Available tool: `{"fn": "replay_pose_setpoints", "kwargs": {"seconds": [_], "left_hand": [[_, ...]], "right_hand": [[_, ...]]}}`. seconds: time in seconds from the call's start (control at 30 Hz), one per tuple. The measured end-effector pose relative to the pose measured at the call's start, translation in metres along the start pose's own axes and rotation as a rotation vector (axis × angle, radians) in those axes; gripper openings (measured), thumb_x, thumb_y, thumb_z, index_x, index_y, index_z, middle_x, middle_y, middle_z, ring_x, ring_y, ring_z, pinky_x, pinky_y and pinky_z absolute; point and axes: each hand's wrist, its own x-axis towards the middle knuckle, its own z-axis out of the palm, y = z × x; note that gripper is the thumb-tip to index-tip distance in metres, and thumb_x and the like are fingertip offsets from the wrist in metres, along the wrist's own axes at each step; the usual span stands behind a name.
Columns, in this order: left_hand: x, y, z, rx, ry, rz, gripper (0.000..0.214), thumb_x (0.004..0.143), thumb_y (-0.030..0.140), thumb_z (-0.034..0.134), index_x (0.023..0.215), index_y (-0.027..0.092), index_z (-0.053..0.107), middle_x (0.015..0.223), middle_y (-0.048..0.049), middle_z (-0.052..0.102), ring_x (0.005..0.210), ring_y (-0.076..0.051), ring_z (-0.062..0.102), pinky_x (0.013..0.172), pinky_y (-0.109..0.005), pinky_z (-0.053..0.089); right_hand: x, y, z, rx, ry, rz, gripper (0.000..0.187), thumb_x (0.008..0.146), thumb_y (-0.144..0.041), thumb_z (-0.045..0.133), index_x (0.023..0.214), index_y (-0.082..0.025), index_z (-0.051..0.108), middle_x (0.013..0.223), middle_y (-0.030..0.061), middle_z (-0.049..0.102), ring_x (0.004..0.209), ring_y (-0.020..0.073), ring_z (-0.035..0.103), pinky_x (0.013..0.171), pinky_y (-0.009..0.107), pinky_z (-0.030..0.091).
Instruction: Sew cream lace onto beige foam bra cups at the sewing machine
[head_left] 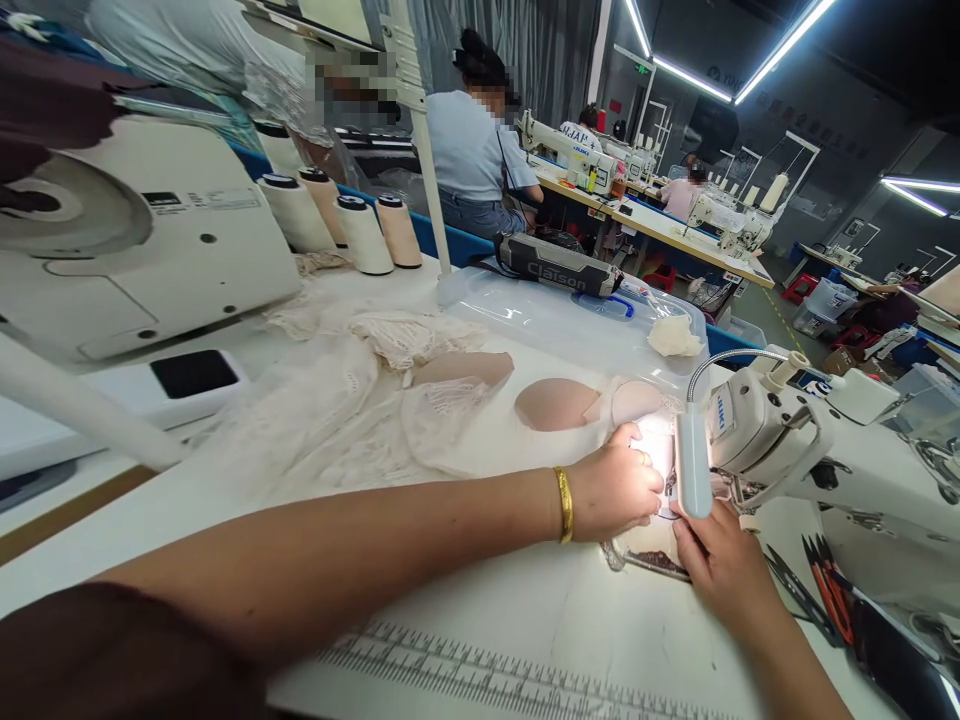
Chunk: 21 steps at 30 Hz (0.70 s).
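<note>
My left hand point(615, 485), with a gold bangle on the wrist, rests with curled fingers on a pale fabric piece point(645, 545) under the lit needle area of the white sewing machine point(795, 430). My right hand point(724, 560) lies on the same piece from the near side, fingertips pressed down beside the lamp point(694, 465). Strong glare hides the needle and part of the fabric. Two beige bra cups point(555, 403) lie just beyond my left hand.
A heap of cream lace point(352, 400) covers the table's left. Several thread cones point(360, 235) stand behind it beside another machine point(135, 240). A clear plastic box point(570, 320) sits further back. Scissors point(817, 590) lie at the right. Other people sew at distant tables.
</note>
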Motion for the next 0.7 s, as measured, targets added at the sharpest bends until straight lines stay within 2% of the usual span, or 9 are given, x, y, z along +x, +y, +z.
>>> {"fn": "replay_pose_setpoints", "kwargs": {"seconds": [0.17,0.23,0.33,0.4,0.43,0.5,0.57,0.63,0.7], "left_hand": [[0.005,-0.007,-0.003,-0.062,-0.003,0.032,0.013,0.093,0.023,0.059,0.086,0.023,0.07,0.088,-0.0038,0.07,0.091,-0.021,0.06,0.102,-0.047,0.033],[0.009,-0.012,-0.01,-0.031,0.033,-0.003,0.014,0.093,0.021,0.056,0.086,0.021,0.069,0.094,-0.0057,0.07,0.097,-0.024,0.06,0.1,-0.048,0.036],[0.015,-0.029,-0.021,0.017,0.09,-0.301,0.023,0.093,0.01,0.048,0.104,0.018,0.066,0.108,-0.009,0.069,0.1,-0.024,0.061,0.093,-0.043,0.042],[0.015,-0.044,-0.027,0.001,-0.012,-0.481,0.035,0.089,0.002,0.043,0.114,0.018,0.063,0.103,-0.0068,0.07,0.088,-0.02,0.064,0.082,-0.035,0.047],[0.014,-0.051,-0.029,-0.015,-0.093,-0.503,0.037,0.086,-0.001,0.045,0.112,0.018,0.063,0.097,-0.005,0.07,0.082,-0.019,0.064,0.076,-0.033,0.047],[0.009,-0.058,-0.031,-0.03,-0.224,-0.451,0.029,0.079,-0.001,0.051,0.095,0.017,0.066,0.085,-0.0033,0.069,0.071,-0.019,0.063,0.067,-0.031,0.045],[0.003,-0.055,-0.034,-0.025,-0.264,-0.384,0.012,0.078,0.006,0.06,0.076,0.016,0.066,0.076,-0.0045,0.066,0.067,-0.02,0.061,0.065,-0.032,0.043],[-0.001,-0.044,-0.037,-0.02,-0.279,-0.302,0.018,0.08,0.018,0.07,0.064,0.016,0.062,0.068,-0.0051,0.063,0.068,-0.022,0.06,0.065,-0.034,0.042],[-0.003,-0.029,-0.039,-0.073,-0.29,-0.197,0.027,0.078,0.028,0.078,0.061,0.017,0.061,0.067,-0.0042,0.062,0.071,-0.022,0.06,0.064,-0.033,0.042]], "right_hand": [[0.001,0.002,0.003,-0.041,-0.01,0.022,0.026,0.103,-0.031,0.041,0.113,-0.026,0.064,0.099,0.0062,0.071,0.097,0.0248,0.065,0.072,0.033,0.05],[0.001,0.002,0.002,-0.046,-0.008,0.026,0.027,0.103,-0.032,0.041,0.114,-0.025,0.064,0.099,0.0067,0.071,0.096,0.0245,0.066,0.072,0.033,0.051],[0.001,0.001,0.001,-0.039,-0.011,0.021,0.027,0.103,-0.03,0.04,0.111,-0.025,0.065,0.096,0.0067,0.071,0.092,0.0235,0.065,0.072,0.032,0.051],[0.001,0.001,0.0,-0.04,-0.014,0.019,0.027,0.103,-0.03,0.04,0.108,-0.024,0.066,0.093,0.0067,0.07,0.09,0.0237,0.065,0.071,0.033,0.051],[0.001,0.001,0.0,-0.042,-0.017,0.018,0.027,0.103,-0.03,0.04,0.108,-0.024,0.065,0.093,0.0069,0.07,0.09,0.0241,0.065,0.071,0.033,0.051],[0.0,0.001,0.001,-0.044,-0.018,0.022,0.027,0.103,-0.031,0.04,0.109,-0.024,0.065,0.094,0.0069,0.071,0.09,0.0245,0.065,0.07,0.033,0.051],[0.0,0.001,0.002,-0.045,-0.018,0.026,0.027,0.103,-0.031,0.04,0.113,-0.025,0.065,0.093,0.0064,0.071,0.088,0.0242,0.066,0.069,0.032,0.05],[-0.001,0.002,0.003,-0.044,-0.014,0.025,0.027,0.103,-0.031,0.041,0.116,-0.026,0.064,0.094,0.006,0.071,0.086,0.0237,0.066,0.068,0.032,0.05],[-0.001,0.001,0.003,-0.033,-0.009,0.021,0.028,0.104,-0.03,0.041,0.119,-0.026,0.063,0.099,0.0063,0.072,0.086,0.023,0.066,0.068,0.031,0.05]]}}
